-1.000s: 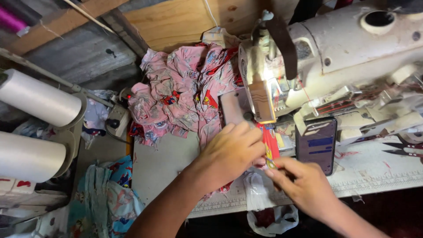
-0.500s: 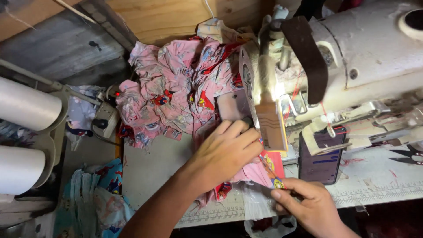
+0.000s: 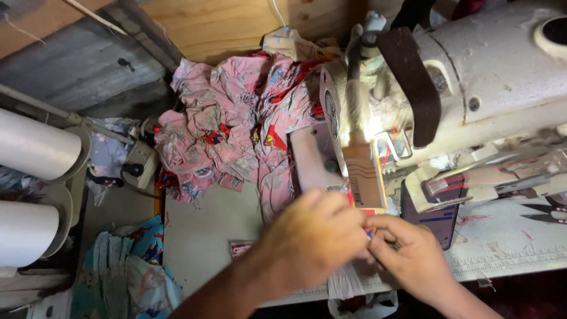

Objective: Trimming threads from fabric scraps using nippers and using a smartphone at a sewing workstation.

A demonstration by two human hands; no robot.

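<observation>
my left hand [image 3: 313, 236] and right hand [image 3: 407, 254] meet at the tabletop's [image 3: 201, 236] front edge, fingers pinched shut on a small red fabric piece [image 3: 367, 220] below the sewing machine [image 3: 472, 88].

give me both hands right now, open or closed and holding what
Left hand: curled over the pink printed fabric by the sewing machine; grip blurred, cannot be told.
Right hand: fingers pinched on a small red piece.

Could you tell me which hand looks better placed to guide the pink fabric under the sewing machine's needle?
Probably the left hand: it lies over the pink fabric just before the sewing machine. The right hand pinches something small nearer the table edge.
</observation>
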